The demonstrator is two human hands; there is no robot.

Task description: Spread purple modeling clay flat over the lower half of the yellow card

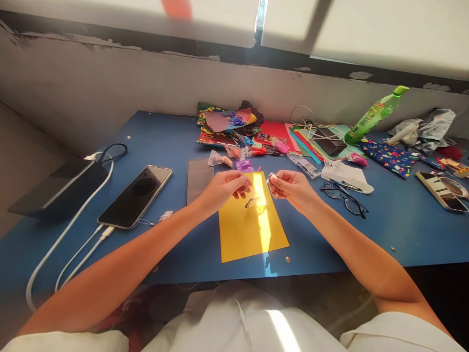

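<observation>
Both hands are raised over a yellow sheet of paper [240, 239] on the blue table. My left hand [227, 189] is closed in a pinch above the sheet's far left part; what its fingertips hold, if anything, is too small to name. Thumb and forefinger of my right hand [289, 188] are pressed together at the sheet's right edge, with a tiny whitish, shiny bit between them. The hands are apart. Between and below them, a small dark shape [250, 203] shows on the paper, crossed by a bright strip of sunlight. A purple packet [245, 166] lies just beyond the sheet.
Left are a phone [135, 198] with white cables and a dark laptop-like object [54, 188]. Behind lie craft packets and coloured papers [229, 122]. To the right are glasses [344, 198], a leaning green bottle [377, 115], a patterned pouch [388, 155] and another phone [441, 191].
</observation>
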